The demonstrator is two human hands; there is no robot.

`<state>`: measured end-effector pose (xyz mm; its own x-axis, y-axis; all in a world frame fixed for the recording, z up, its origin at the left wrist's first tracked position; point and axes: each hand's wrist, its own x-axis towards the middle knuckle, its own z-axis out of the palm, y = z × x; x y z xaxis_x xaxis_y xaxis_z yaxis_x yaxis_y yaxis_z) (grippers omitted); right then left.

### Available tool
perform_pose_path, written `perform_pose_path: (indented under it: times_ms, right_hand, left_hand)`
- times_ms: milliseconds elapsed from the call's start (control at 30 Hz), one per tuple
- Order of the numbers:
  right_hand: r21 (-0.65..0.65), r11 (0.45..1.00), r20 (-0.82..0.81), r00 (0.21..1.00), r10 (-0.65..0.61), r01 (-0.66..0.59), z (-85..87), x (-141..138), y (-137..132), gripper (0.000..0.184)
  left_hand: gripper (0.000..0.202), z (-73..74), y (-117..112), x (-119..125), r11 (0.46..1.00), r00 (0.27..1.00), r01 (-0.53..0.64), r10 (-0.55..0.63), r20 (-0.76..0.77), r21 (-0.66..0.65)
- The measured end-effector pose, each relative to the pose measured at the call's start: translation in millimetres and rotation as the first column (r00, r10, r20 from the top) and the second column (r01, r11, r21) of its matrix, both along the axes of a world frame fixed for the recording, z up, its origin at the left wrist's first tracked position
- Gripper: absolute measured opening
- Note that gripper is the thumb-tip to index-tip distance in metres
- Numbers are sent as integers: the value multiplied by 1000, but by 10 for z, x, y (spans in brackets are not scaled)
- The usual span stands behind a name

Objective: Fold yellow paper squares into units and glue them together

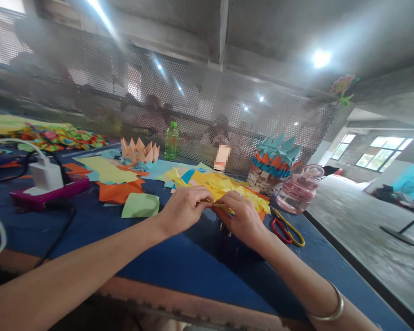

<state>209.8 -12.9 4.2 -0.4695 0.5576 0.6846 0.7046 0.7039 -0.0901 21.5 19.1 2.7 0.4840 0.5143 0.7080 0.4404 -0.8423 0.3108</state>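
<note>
My left hand (181,210) and my right hand (243,215) meet over the near side of the blue table. Both pinch a small folded piece of yellow paper (228,210) between the fingertips, which hide most of it. Just behind them lies a loose pile of yellow paper (210,180). A pale green paper square (140,205) rests left of my left hand, with orange paper (120,192) behind it. To the right of my right hand are scissors (285,228) with red and yellow handles. Something small and dark beneath my right hand cannot be made out.
A purple power strip (51,192) with a white charger (46,176) and cables sits left. Behind stand a peach folded-paper piece (140,151), a green bottle (172,142) and a blue-orange paper piece (274,161). A pink jar (296,193) stands near the table's right edge.
</note>
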Motion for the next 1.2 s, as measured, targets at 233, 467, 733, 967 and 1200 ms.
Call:
perform_pose_path:
  times_ms: [233, 467, 733, 967, 1200]
  right_hand:
    - [-8, 1000, -24, 1000, -10, 10, -10, 7, 25, 9]
    - [-9, 999, -15, 999, -34, 34, -22, 21, 35, 17]
    - [-21, 1000, -3, 1000, -17, 17, -29, 0, 16, 17]
    - [-17, 1000, -16, 1000, -12, 12, -21, -7, 16, 18]
    - [-12, 1000, -13, 1000, -13, 13, -60, 3, 34, 18]
  left_hand:
    - [19, 25, 10, -12, 998, 999, 3, 0, 38, -61]
    - [16, 21, -28, 11, 972, 996, 73, -59, 70, -225]
    - [15, 10, -20, 27, 961, 994, 86, -63, 95, -262]
    - [19, 44, -19, 6, 975, 996, 39, -19, 92, -219]
    - [29, -19, 5, 28, 956, 991, 112, -85, 108, -272]
